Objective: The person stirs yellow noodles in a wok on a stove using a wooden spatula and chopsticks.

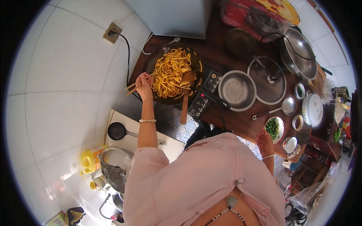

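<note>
My left hand [144, 83] is closed around a pair of wooden chopsticks [132, 88]. Their tips reach the left side of thick, sauce-browned noodles [171, 72] in a dark wok [150, 60]. A wooden spatula [185, 106] rests in the wok, its head among the noodles and its handle over the near rim. On the right, my right hand [265, 142] is at the near left rim of a white bowl [280, 128] of chopped green herbs [272, 129]. Whether its fingers grip that rim is unclear.
Beside the wok stands an induction cooker's control panel [203, 96] with a red light. A steel pan [237, 90], a glass lid [267, 84], a skimmer [288, 106] and a lidded enamel pot [312, 109] occupy the wooden table [240, 120]. A black cord [129, 56] hangs from the wall socket.
</note>
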A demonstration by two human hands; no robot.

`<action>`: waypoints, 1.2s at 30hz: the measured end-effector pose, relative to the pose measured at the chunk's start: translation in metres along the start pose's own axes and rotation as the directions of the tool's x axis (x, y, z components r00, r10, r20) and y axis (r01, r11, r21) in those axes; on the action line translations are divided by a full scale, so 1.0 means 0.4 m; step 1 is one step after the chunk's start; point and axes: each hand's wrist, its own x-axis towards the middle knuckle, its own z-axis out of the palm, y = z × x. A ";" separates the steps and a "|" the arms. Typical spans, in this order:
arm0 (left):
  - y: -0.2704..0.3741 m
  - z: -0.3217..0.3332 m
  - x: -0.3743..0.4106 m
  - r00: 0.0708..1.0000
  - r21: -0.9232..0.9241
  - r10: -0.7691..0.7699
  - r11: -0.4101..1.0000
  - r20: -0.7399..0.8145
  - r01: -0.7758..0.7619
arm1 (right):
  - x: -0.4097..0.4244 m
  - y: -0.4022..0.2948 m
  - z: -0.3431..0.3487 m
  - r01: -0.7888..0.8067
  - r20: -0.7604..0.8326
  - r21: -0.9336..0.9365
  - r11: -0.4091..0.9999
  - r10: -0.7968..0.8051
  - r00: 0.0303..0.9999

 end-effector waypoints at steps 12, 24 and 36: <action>-0.035 -0.035 0.019 0.992 -0.063 -0.109 0.992 -0.058 0.106 | -0.014 0.026 -0.020 -0.005 -0.047 0.042 0.999 0.007 0.999; -0.053 -0.075 0.034 0.986 -0.127 -0.158 0.981 -0.057 0.150 | -0.002 0.034 -0.027 -0.006 -0.040 0.062 0.998 0.009 0.999; -0.086 -0.101 0.061 0.963 -0.258 -0.253 0.940 -0.090 0.222 | -0.005 0.038 -0.025 -0.017 -0.052 0.036 0.999 0.019 0.998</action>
